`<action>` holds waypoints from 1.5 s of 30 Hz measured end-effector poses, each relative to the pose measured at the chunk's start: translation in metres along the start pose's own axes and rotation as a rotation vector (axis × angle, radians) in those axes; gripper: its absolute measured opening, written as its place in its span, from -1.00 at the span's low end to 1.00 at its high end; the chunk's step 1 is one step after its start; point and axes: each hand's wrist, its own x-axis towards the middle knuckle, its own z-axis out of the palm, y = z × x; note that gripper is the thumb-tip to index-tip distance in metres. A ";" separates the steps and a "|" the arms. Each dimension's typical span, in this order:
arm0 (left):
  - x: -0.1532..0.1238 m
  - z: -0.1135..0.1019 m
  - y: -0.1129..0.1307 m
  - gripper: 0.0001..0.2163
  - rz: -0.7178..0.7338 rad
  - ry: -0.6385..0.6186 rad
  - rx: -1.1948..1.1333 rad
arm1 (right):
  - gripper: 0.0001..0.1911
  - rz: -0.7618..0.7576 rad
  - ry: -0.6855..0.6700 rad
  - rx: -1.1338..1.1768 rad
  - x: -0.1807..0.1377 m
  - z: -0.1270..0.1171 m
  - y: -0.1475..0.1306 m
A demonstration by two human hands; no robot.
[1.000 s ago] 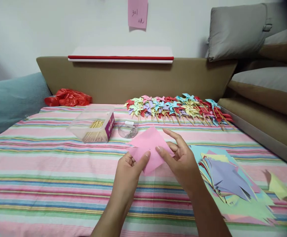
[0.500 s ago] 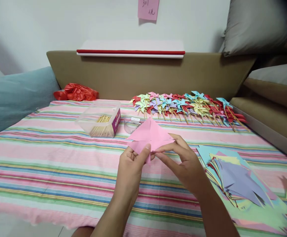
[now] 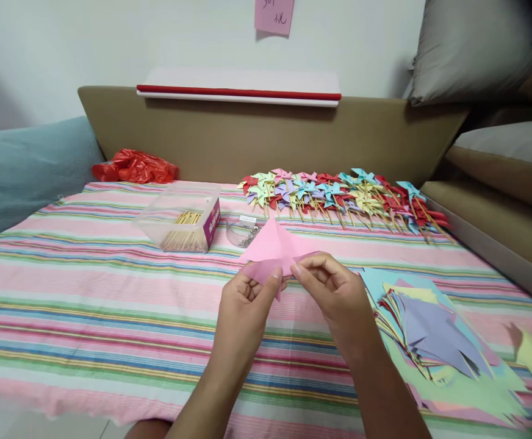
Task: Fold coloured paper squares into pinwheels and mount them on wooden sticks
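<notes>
A pink paper square point(image 3: 273, 242) with cut corners is held up over the striped cloth, one point facing away from me. My left hand point(image 3: 250, 297) pinches its near left part, thumb on top and fingers beneath. At the near right part, my right hand point(image 3: 327, 281) pinches the paper between thumb and fingers, where a flap is bent over toward the middle. Just beyond the paper stands a round clear dish point(image 3: 240, 231) of small metal pins, partly hidden by it. Left of the dish is a clear plastic box point(image 3: 156, 228) with thin wooden sticks point(image 3: 186, 235).
Finished paper pinwheels point(image 3: 330, 192) on sticks lie in a row at the back right. A stack of coloured cut paper point(image 3: 440, 335) is to the right of my hands. A red plastic bag point(image 3: 140, 167) sits at the back left, near a blue cushion point(image 3: 28, 171).
My right hand has brought a corner of the pink paper inward, folding it over. Its thumb now presses on top near the middle. My left hand keeps its pinch.
</notes>
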 end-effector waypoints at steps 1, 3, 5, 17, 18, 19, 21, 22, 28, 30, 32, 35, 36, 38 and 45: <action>0.000 0.000 0.001 -0.82 -0.004 0.009 0.015 | -0.87 0.000 0.001 0.002 0.000 0.000 0.000; 0.001 0.001 0.002 -0.78 -0.012 0.031 0.060 | -0.87 0.000 -0.006 0.011 0.000 0.001 -0.001; 0.001 0.002 0.004 -0.74 -0.016 0.049 0.103 | -0.87 -0.005 -0.020 0.019 -0.001 0.001 -0.002; -0.001 0.002 0.008 -0.79 0.033 0.100 0.108 | -0.66 0.056 0.181 0.279 -0.001 0.004 -0.008; -0.001 0.002 0.008 -0.80 0.026 0.083 0.097 | -0.66 0.072 0.197 0.315 -0.001 0.002 -0.010; -0.001 0.002 0.008 -0.80 0.019 0.057 0.084 | -0.67 0.101 0.178 0.324 -0.001 -0.002 -0.012; 0.000 0.000 0.009 -0.73 -0.004 -0.009 0.071 | -0.66 0.191 0.061 0.291 -0.002 -0.009 -0.016; 0.001 -0.001 0.010 -0.68 -0.016 -0.048 0.075 | -0.65 0.234 -0.016 0.269 -0.002 -0.013 -0.018; 0.002 -0.008 0.018 -0.46 -0.060 -0.230 0.141 | -0.69 0.307 -0.187 0.164 -0.006 -0.022 -0.021; 0.001 -0.010 0.021 -0.42 -0.081 -0.258 0.178 | -0.70 0.324 -0.194 0.093 -0.007 -0.024 -0.019; 0.001 -0.011 0.024 -0.47 -0.099 -0.281 0.220 | -0.69 0.359 -0.208 0.023 -0.007 -0.025 -0.016; 0.001 -0.011 0.024 -0.54 -0.125 -0.284 0.195 | -0.66 0.385 -0.178 0.005 -0.007 -0.022 -0.010; 0.002 -0.010 0.023 -0.53 -0.139 -0.278 0.152 | -0.66 0.379 -0.144 0.047 -0.007 -0.020 -0.009; 0.003 -0.010 0.021 -0.50 -0.161 -0.263 0.041 | -0.68 0.348 -0.044 0.194 -0.005 -0.013 -0.006; 0.006 -0.009 0.012 -0.74 -0.158 -0.207 -0.033 | -0.78 0.276 0.148 0.535 0.000 0.007 -0.010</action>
